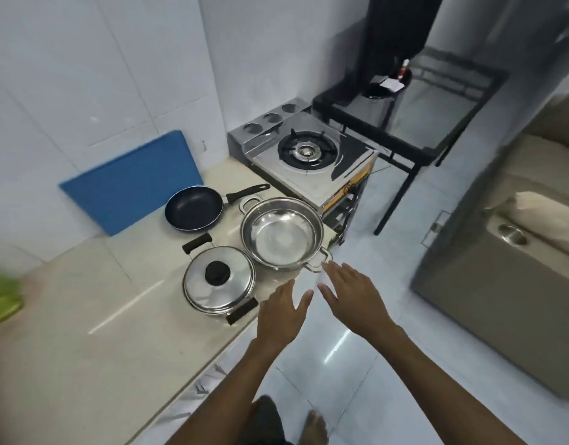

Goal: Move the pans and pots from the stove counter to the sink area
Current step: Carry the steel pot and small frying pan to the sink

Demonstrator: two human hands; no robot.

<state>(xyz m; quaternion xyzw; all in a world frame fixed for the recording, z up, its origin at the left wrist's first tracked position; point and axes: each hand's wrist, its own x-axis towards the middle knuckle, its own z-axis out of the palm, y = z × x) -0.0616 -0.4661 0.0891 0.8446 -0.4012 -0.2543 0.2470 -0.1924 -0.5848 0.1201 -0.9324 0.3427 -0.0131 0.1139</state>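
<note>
Here I have both hands stretched out over the near edge of the pale, glossy stone counter [84,316], palms down, fingers spread and loose, gripping nothing. My left hand [281,316] hovers just beside the lidded round stainless-steel pot [219,281], whose domed, mirror-bright lid carries a black knob at its centre and whose two black stub handles stick out at opposite sides; the hand is near the closer handle but apart from it. My right hand [350,297] reaches toward the wide, shallow stainless-steel wok-shaped pan [281,232], an open bowl with a polished, curved inside and thin wire loop handles; the fingertips lie very close to the near loop, and I cannot tell whether they touch it. Behind these two sits the small round frying pan with a dark non-stick inside, blue outer wall and long black handle [193,208], resting just in front of a flat blue rectangular board [129,181] propped against the white tiled wall. All three vessels stand on the counter beside the square steel single-burner gas stove [305,159] with its black ribbed grate.
</note>
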